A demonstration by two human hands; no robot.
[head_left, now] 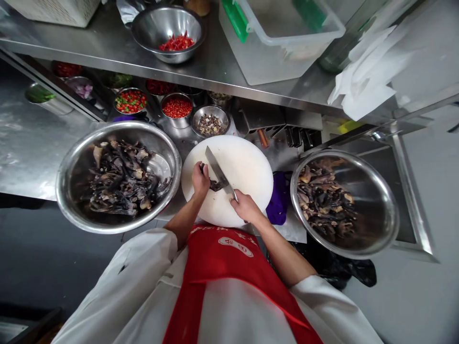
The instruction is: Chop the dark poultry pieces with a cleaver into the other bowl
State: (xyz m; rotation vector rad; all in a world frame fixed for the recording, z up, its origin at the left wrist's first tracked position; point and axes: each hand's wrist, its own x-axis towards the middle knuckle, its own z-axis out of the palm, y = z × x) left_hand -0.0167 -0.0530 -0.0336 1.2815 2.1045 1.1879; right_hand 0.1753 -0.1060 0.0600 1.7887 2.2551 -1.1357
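Grips cleaver [217, 167] by handle in closed right hand [246, 206], blade angled over cutting board [247, 167], seemingly for control. Clasps dark meat piece [215, 186] with curled left hand [201, 180] beside blade, probably for steadiness. Has left basin [73, 188] and right basin [376, 205] flanking both hands, likely for easy reach.

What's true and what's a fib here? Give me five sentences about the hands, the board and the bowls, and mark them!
1. The right hand holds the knife. True.
2. The chopping board is square. False: the white chopping board is round.
3. Red chillies sit in the metal bowl on the shelf. True.
4. The left hand is empty. False: the left hand grips a dark chunk.
5. The apron is red. True.
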